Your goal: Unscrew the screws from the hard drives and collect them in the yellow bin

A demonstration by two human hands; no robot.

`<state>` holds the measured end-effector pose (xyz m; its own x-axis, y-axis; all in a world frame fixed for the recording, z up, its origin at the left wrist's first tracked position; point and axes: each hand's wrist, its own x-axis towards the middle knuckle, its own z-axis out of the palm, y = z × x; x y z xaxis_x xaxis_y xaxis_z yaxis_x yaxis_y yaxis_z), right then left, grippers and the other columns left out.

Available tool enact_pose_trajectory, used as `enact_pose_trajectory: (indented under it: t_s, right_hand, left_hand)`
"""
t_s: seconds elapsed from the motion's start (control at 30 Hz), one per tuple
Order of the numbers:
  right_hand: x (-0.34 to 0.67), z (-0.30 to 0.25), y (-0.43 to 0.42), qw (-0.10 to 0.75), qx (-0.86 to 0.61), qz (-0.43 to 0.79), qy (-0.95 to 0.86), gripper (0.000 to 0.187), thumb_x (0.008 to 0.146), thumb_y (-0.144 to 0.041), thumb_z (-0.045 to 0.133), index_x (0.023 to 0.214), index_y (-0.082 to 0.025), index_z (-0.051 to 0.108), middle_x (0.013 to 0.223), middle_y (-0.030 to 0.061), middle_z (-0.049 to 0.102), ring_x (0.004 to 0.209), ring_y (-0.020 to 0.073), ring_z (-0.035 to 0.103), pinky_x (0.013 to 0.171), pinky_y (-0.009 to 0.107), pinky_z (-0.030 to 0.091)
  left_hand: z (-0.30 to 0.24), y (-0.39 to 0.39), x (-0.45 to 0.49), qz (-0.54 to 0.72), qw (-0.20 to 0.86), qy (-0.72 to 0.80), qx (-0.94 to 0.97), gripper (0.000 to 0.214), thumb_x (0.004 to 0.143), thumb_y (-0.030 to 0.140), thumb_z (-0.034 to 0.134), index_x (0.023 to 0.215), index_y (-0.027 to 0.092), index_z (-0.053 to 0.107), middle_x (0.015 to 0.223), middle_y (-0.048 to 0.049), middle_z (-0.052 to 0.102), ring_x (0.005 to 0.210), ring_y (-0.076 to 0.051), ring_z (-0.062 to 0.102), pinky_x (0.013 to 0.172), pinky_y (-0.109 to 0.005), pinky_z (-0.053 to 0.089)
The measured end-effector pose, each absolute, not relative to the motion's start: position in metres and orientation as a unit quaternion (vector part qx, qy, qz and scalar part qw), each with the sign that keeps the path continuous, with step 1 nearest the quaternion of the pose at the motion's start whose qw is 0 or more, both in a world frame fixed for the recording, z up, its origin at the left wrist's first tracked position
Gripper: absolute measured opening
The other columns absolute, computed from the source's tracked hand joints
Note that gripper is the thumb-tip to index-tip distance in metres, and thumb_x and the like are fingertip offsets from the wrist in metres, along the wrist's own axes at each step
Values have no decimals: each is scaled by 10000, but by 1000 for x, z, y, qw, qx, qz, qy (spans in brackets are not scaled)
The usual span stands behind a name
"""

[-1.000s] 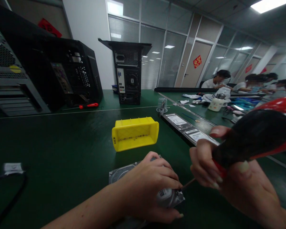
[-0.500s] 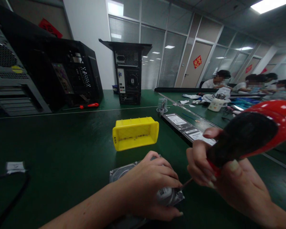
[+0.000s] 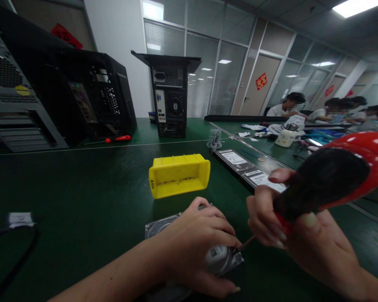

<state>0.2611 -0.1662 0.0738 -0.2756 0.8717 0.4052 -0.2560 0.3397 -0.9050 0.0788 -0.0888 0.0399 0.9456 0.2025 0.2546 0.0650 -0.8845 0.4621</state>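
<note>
My left hand [image 3: 193, 243] lies curled over a silver hard drive [image 3: 222, 258] on the green table, gripping it, with the fingertips at its right edge. My right hand [image 3: 290, 228] is wrapped round the red and black handle of a screwdriver [image 3: 330, 178]. The thin shaft of the screwdriver slants down to the left, and its tip meets the drive's right corner just beside my left fingertips. Most of the drive is hidden under my left hand.
A yellow plastic bin [image 3: 178, 175] holding small screws stands just beyond the drive. Two more hard drives [image 3: 248, 167] lie on the right. Open computer cases [image 3: 171, 96] stand at the back and left, with a red screwdriver [image 3: 118, 138] near them. People sit far right.
The screwdriver handle has swung slightly left and lower, and my right hand shifted a little left. My left hand stays on the drive.
</note>
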Motion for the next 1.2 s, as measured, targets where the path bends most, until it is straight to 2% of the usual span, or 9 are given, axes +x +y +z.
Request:
enact_pose_trajectory:
  t_s: [0.13, 0.23, 0.33, 0.53, 0.7, 0.93, 1.2]
  right_hand:
    - [261, 70, -165, 549, -232, 530, -603, 301, 923, -386, 475, 1222, -386, 435, 728, -16, 395, 596, 124, 346, 506, 267, 320]
    - [262, 67, -163, 551, -222, 543, -593, 306, 925, -382, 470, 1228, -375, 427, 735, -16, 390, 596, 123, 335, 506, 267, 312]
    - [262, 65, -160, 556, -217, 543, -590, 306, 934, -374, 455, 1237, -356, 421, 751, -13, 403, 607, 125, 343, 513, 269, 312]
    - [262, 67, -159, 553, -226, 531, -600, 298, 940, -383, 445, 1235, -362, 405, 762, -22, 415, 619, 116, 367, 527, 264, 305]
    - [257, 69, -155, 556, -250, 497, -618, 269, 941, -352, 455, 1209, -355, 426, 769, -26, 422, 645, 120, 398, 560, 282, 324]
    - [257, 69, -152, 570, -243, 504, -601, 249, 953, -335, 426, 1201, -357, 419, 777, -26, 418, 644, 116, 397, 550, 268, 314]
    - [252, 70, -151, 561, -247, 498, -613, 259, 951, -348, 427, 1210, -363, 419, 774, -28, 416, 637, 113, 391, 542, 257, 330]
  left_hand:
    - [38, -86, 75, 141, 221, 98, 960, 641, 613, 426, 779, 1206, 289, 577, 1232, 4, 597, 1165, -252, 471, 1035, -401, 242]
    - [38, -87, 75, 130, 225, 112, 959, 684, 592, 424, 787, 1225, 299, 562, 1253, 10, 581, 1223, -274, 415, 1025, -393, 300]
    - [38, -90, 77, 131, 224, 109, 959, 666, 598, 394, 783, 1221, 304, 566, 1212, 22, 606, 1199, -256, 443, 996, -365, 339]
    - [41, -87, 77, 130, 228, 96, 960, 628, 612, 351, 785, 1202, 267, 586, 1207, -1, 604, 1128, -225, 519, 1015, -344, 321]
    - [42, -77, 74, 131, 224, 120, 958, 554, 638, 312, 759, 1169, 252, 611, 1187, -21, 604, 1115, -234, 524, 1002, -346, 342]
    - [43, -78, 74, 139, 215, 119, 959, 568, 666, 342, 728, 1201, 207, 590, 1186, -45, 603, 1101, -251, 530, 1000, -373, 342]
    - [43, -77, 73, 134, 211, 112, 962, 506, 666, 323, 740, 1147, 228, 615, 1171, -16, 608, 1090, -233, 532, 980, -355, 347]
